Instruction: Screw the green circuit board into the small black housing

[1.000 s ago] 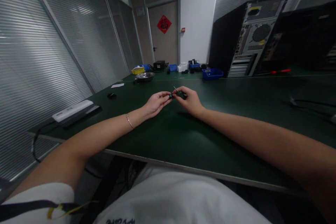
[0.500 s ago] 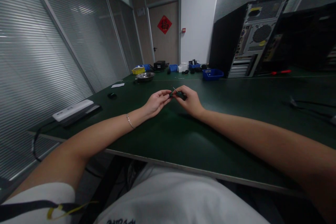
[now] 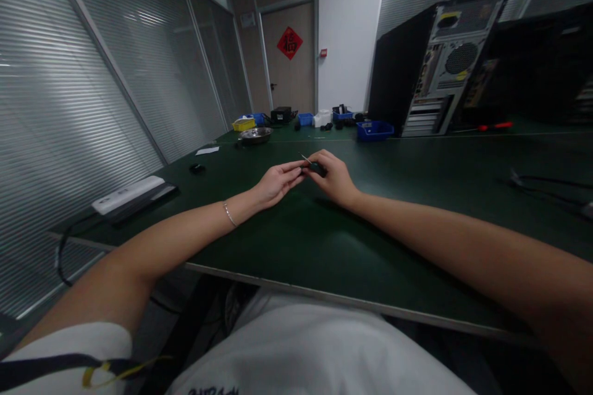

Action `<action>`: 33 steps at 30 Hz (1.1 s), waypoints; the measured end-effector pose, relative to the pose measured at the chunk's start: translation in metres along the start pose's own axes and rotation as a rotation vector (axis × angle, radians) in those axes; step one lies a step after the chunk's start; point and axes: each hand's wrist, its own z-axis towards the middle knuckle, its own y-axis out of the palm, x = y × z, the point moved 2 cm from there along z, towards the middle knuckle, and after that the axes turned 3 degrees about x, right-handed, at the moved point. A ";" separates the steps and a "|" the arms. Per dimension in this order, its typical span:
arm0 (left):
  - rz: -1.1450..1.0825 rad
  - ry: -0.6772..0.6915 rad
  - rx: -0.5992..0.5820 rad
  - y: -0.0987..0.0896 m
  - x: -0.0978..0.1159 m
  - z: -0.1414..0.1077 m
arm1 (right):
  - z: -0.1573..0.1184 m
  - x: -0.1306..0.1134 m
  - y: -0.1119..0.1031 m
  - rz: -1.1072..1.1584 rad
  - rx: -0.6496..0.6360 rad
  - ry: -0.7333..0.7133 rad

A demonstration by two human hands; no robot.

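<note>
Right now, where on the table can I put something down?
There's bare table between the left arm and right arm, down to the near edge. Another patch lies beyond the right arm, bordered by the blue tray and the black cable. The far side is crowded with bins, a metal bowl and a computer.

The single view looks from the person's head, above the near edge of the table (image 3: 278, 247), facing forward and slightly down across it. It is near enough to show the shirt (image 3: 315, 345) at the table's near side, the left hand (image 3: 275, 185) and right hand (image 3: 336, 180) over its middle, and the door (image 3: 296, 89) beyond its far end.
</note>
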 end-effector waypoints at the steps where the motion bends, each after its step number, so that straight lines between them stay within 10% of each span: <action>1: 0.008 0.005 0.003 0.000 0.000 0.000 | 0.000 0.000 0.000 -0.005 -0.007 -0.001; 33: 0.291 0.210 0.008 -0.007 -0.001 0.005 | -0.002 0.012 0.006 -0.030 -0.059 0.061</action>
